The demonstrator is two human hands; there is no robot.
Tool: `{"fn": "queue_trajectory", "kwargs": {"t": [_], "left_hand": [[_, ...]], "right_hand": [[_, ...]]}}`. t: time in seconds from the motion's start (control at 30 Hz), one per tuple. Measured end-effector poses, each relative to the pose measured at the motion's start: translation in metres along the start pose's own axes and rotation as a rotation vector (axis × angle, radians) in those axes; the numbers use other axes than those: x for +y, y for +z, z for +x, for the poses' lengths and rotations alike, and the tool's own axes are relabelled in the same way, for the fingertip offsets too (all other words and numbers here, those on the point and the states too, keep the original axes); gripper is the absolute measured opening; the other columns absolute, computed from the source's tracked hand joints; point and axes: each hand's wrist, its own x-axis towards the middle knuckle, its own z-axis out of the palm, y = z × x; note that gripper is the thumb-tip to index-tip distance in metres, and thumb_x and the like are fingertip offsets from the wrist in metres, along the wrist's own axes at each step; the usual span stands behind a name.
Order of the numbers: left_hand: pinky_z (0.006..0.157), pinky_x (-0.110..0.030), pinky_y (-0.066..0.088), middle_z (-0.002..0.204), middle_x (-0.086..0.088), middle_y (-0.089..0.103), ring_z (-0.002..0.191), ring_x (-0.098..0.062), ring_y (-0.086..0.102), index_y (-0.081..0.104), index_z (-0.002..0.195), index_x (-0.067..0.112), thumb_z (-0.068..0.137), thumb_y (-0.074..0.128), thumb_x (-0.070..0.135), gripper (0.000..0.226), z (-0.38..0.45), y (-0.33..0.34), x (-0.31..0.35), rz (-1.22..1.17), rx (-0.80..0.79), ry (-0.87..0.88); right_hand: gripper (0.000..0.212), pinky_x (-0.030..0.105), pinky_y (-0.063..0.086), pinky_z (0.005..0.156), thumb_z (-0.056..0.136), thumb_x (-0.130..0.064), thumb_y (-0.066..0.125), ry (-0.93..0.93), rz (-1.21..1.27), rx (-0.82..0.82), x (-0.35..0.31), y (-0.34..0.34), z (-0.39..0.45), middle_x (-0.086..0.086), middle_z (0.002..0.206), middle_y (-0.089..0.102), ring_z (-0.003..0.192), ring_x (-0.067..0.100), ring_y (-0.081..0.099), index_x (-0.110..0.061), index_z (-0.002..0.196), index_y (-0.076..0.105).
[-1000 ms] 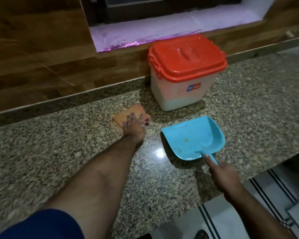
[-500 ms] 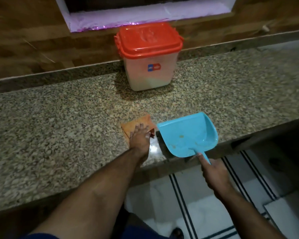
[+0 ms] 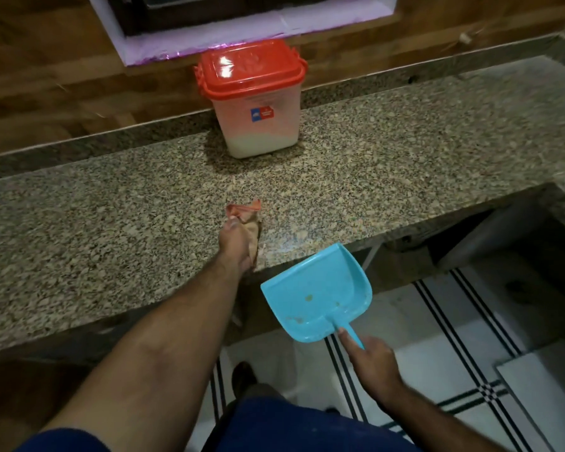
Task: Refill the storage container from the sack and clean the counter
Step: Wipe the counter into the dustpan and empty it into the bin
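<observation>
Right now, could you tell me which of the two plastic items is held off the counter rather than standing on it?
The blue dustpan: the right hand holds it by its handle beyond the counter edge, over the floor. The red-lidded storage container stands on the counter by the wall.

Storage container [image 3: 256, 119]: translucent white, red lid shut, upright at worktop [image 3: 405, 151] back edge. Orange cloth [image 3: 246, 214] bunched near front edge. Blue dustpan [image 3: 317, 293] off front edge, crumbs inside.

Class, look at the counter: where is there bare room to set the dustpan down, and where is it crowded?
Bare granite counter stretches left of the left hand and its cloth, and right of the red-lidded container. It is crowded only at the front edge, where the right hand holds the dustpan.
</observation>
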Motion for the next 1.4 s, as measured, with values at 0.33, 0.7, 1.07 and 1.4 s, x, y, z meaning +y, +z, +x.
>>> {"fn": "queue_trajectory", "kwargs": {"t": [0.33,0.7,1.07,1.4], "left_hand": [[0.077,-0.024,0.060,0.123,-0.003,0.072,0.105,-0.021,0.070,0.065,0.140,0.013,0.116,0.044,0.029,0.035,-0.008,-0.046,0.036,0.221,0.402,0.325],[0.098,-0.037,0.057,0.143,-0.011,0.061,0.114,-0.024,0.062,0.070,0.140,0.016,0.109,0.051,0.013,0.036,0.004,-0.028,-0.032,1.280,-0.011,0.520],[0.060,-0.054,0.067,0.105,-0.002,0.073,0.085,-0.028,0.078,0.067,0.105,0.026,0.100,0.053,0.006,0.025,-0.005,-0.013,0.020,0.827,-0.038,0.495],[0.060,-0.047,0.066,0.100,0.002,0.072,0.079,-0.022,0.074,0.061,0.125,0.023,0.104,0.048,0.003,0.032,-0.050,0.015,-0.030,0.967,-0.216,0.567]], "right_hand": [[0.071,0.034,0.042,0.058,0.096,-0.076,0.052,0.108,-0.081,-0.050,0.015,0.019,-0.025,0.003,0.061,0.064,0.063,0.021,0.062,-0.017,0.056,0.052],[0.070,0.030,0.039,0.055,0.097,-0.074,0.055,0.105,-0.073,-0.034,-0.012,0.040,0.009,0.001,0.060,0.057,0.059,0.019,0.056,-0.016,0.059,0.049],[0.071,0.032,0.040,0.055,0.099,-0.072,0.054,0.086,-0.093,-0.040,-0.021,0.048,0.024,0.000,0.054,0.053,0.054,0.018,0.053,-0.015,0.057,0.050],[0.070,0.033,0.039,0.055,0.099,-0.070,0.056,0.110,-0.080,-0.032,-0.035,0.056,0.026,-0.001,0.053,0.051,0.053,0.017,0.052,-0.015,0.057,0.048]]}}
